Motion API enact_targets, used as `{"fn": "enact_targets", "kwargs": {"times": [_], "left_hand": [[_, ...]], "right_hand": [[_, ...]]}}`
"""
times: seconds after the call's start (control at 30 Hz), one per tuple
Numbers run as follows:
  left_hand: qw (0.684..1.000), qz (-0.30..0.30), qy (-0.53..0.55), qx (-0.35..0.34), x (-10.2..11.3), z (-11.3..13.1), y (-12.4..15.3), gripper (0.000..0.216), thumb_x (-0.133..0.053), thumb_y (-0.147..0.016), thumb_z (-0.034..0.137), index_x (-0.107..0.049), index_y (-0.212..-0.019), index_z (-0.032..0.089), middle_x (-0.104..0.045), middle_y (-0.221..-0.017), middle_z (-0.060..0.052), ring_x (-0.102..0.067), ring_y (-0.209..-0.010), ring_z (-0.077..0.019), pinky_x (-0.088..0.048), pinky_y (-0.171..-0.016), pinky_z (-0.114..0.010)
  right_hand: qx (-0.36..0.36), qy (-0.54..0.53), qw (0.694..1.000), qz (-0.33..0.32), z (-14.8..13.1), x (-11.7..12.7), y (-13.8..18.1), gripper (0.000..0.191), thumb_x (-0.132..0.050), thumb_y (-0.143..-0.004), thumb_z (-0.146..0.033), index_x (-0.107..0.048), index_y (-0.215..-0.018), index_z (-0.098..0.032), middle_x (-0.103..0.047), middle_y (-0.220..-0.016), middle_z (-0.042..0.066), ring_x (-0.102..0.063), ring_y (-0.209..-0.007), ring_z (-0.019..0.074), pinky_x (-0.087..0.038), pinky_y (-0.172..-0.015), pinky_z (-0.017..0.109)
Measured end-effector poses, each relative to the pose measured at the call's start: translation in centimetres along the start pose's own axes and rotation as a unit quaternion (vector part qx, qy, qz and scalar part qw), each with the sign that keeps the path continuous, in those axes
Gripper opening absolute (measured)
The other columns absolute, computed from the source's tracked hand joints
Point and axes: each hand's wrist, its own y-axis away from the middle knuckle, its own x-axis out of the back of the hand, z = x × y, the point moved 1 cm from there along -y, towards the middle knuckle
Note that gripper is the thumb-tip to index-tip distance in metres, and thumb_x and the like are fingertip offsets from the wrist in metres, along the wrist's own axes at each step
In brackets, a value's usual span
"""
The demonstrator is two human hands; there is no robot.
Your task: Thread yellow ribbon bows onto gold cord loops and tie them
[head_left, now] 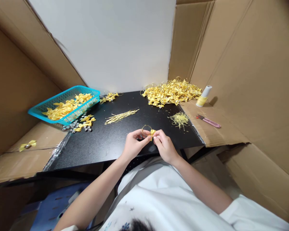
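We see yellow on the bow and gold on its thin loop. The big heap of bows is yellow too, flecked with silver. Our bundle of strings and the pile of clippings are paler yellow. The basket is turquoise, its sides patterned with holes; the bells are silver. We have a black table, brown cardboard, a pink cutter with a red part, and a white shirt with blue motifs.
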Motion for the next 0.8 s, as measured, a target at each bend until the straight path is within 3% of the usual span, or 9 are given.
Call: {"fn": "enact_targets", "kwargs": {"times": [0.2,0.47,0.8], "left_hand": [[0.999,-0.004,-0.043,-0.011,0.4,0.2,-0.2,0.016,-0.065,-0.076,0.028,-0.075,-0.075,0.015,-0.074,-0.074,-0.004,-0.060,-0.063,-0.0131,-0.044,-0.062,-0.024],[0.989,-0.072,-0.123,-0.028,1.5,1.1,-0.9,0.014,-0.067,-0.073,0.026,-0.076,-0.078,0.016,-0.076,-0.076,-0.003,-0.066,-0.070,-0.0160,-0.048,-0.067,-0.024],[0.956,-0.070,-0.237,-0.160,1.4,1.4,-0.8,0.015,-0.061,-0.082,0.024,-0.072,-0.076,0.017,-0.073,-0.072,-0.002,-0.064,-0.064,-0.0122,-0.044,-0.062,-0.021]], "right_hand": [[-0.004,0.004,1.000,0.006,0.0,0.0,0.0,0.012,-0.038,-0.091,-0.028,-0.045,-0.085,-0.021,-0.050,-0.063,-0.003,-0.045,-0.052,0.0120,-0.034,-0.055,0.023],[-0.007,0.007,1.000,0.001,0.1,0.1,0.1,0.012,-0.038,-0.092,-0.028,-0.045,-0.086,-0.021,-0.050,-0.065,-0.003,-0.046,-0.055,0.0118,-0.034,-0.056,0.023],[-0.008,0.006,1.000,0.005,0.3,0.0,0.1,0.013,-0.037,-0.092,-0.029,-0.046,-0.086,-0.021,-0.051,-0.064,-0.003,-0.048,-0.056,0.0123,-0.036,-0.057,0.023]]}}
